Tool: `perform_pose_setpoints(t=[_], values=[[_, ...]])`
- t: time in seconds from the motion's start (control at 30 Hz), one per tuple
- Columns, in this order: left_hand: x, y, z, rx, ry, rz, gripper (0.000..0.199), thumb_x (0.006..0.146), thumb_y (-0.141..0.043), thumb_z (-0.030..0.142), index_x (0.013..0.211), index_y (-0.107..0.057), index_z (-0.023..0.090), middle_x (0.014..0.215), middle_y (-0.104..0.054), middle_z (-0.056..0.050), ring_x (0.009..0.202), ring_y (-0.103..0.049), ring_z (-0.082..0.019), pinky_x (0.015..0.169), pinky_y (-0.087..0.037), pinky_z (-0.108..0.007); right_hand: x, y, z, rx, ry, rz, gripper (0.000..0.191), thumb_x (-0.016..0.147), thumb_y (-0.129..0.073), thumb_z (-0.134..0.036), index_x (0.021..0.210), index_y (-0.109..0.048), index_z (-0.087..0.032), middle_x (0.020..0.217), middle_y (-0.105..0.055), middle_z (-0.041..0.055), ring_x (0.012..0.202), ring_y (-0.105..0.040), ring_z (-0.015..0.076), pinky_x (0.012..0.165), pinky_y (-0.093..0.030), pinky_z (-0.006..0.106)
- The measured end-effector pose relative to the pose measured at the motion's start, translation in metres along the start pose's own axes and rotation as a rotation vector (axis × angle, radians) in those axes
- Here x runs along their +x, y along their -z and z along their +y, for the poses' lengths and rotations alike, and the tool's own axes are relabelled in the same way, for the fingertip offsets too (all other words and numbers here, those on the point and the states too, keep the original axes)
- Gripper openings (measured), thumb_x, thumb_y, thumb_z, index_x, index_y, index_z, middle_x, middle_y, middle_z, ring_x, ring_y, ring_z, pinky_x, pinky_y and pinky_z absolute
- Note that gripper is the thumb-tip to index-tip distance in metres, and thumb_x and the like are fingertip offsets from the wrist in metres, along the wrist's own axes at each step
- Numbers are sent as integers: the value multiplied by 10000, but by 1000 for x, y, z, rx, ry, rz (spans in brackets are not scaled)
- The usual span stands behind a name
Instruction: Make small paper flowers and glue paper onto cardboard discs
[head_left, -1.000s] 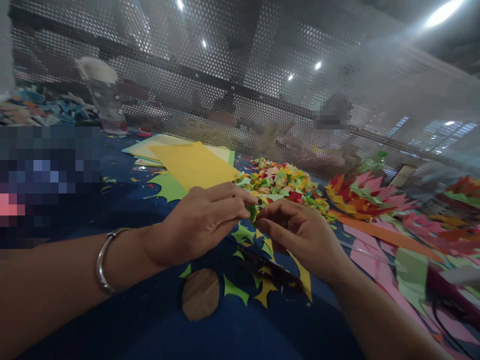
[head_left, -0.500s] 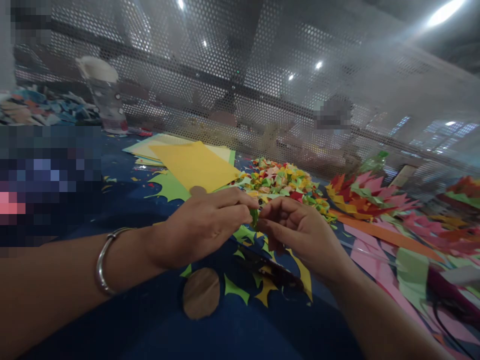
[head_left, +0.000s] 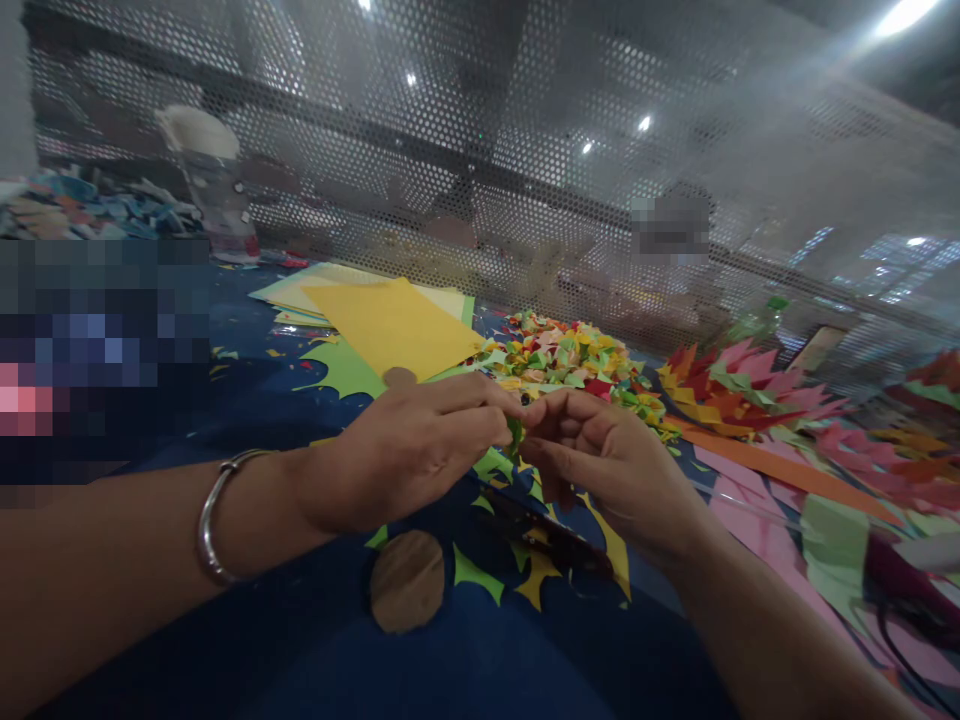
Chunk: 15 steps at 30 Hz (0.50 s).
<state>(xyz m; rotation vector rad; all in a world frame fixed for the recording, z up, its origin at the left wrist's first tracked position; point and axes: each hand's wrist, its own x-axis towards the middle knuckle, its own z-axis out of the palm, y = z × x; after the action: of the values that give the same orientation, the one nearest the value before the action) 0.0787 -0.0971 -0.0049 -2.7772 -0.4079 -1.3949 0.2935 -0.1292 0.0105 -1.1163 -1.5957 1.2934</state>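
My left hand, with a silver bangle at the wrist, is closed in a pinch on a small piece of green paper. Facing it, my right hand has its thumb and finger bent together at the same piece; the fingers hide most of it. Under the hands lies a dark, long tool, perhaps scissors, partly covered. Around it are green paper scraps and a yellow scrap. Nearer to me, a round brown disc rests on the dark blue table.
Beyond my hands are a yellow sheet on stacked paper and a heap of small folded paper pieces. Pointed paper pieces and pink strips lie right. A plastic cup stands far left before a perforated metal screen.
The whole view has shifted slightly. My hands keep almost the same pose, with the fingertips a little closer together around the green paper.
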Motion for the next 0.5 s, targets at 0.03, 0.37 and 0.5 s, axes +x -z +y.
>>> perform_pose_setpoints(t=[0.03,0.37,0.5], values=[[0,0,0,1,2,-3,161,879,-568,17,840,-639,157,1075,-723,-91,968,-672,-125,869,-491,-184,0,0,0,-4,-3,-5,288,802,-793,-346,945,-601,-186,721,-594,-53,494,-557,44,427,-457,144],[-1,0,0,-9,52,-26,139,900,-548,72,824,-627,157,973,-711,-79,902,-665,-135,796,-505,-215,0,-4,-4,-52,10,-11,270,789,-797,-351,866,-603,-181,671,-564,-63,483,-546,48,443,-453,153],[1,-1,1,-25,119,-20,130,870,-553,67,820,-622,165,947,-713,-71,905,-672,-154,810,-514,-245,-1,-3,-3,-66,8,0,279,815,-767,-394,860,-600,-176,666,-557,-61,485,-548,49,443,-452,154]])
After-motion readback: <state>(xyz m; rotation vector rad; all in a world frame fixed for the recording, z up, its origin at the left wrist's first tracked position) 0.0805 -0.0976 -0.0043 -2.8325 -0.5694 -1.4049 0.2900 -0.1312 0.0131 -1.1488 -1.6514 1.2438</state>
